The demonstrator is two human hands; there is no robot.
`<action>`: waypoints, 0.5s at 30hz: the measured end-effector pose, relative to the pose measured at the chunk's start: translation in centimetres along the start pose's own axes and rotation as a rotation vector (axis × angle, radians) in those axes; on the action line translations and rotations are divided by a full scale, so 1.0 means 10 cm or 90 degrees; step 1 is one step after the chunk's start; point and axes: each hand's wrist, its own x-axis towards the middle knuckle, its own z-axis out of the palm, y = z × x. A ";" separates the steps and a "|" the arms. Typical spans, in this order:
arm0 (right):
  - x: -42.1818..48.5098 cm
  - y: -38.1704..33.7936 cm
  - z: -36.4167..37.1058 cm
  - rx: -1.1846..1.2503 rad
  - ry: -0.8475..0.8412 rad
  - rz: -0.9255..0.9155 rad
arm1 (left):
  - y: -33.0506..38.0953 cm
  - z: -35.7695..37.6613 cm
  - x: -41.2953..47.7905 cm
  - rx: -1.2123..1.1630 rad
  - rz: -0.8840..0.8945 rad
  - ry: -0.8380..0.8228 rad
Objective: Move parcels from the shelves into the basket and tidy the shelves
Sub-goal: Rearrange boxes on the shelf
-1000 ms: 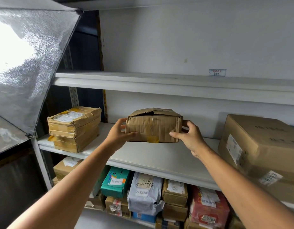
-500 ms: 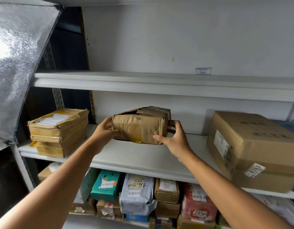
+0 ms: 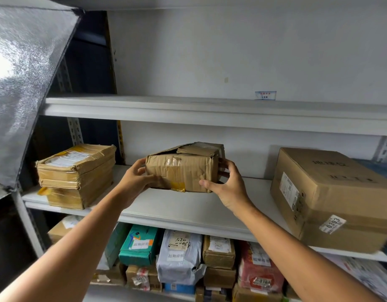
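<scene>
A person's left hand (image 3: 133, 180) and right hand (image 3: 230, 189) grip a crumpled cardboard parcel (image 3: 181, 171) by its two ends at the middle shelf (image 3: 188, 211). The fingers (image 3: 223, 165) of each hand curl round the ends, and both thumbs press on the front face. The parcel's top flap is torn and gaping. Its lower edge sits at the shelf board (whether it touches or hangs just above cannot be told). A stack of flat taped boxes (image 3: 77, 173) lies to its left and a large carton (image 3: 332, 197) to its right, both apart from it. Below, a green box (image 3: 138, 247), a grey mailing bag (image 3: 179, 256) and a red parcel (image 3: 260, 265) crowd the lower shelf.
</scene>
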 end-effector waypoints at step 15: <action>-0.03 0.39 -0.50 -0.033 -0.002 0.122 | -0.23 0.63 0.01 0.073 0.045 0.013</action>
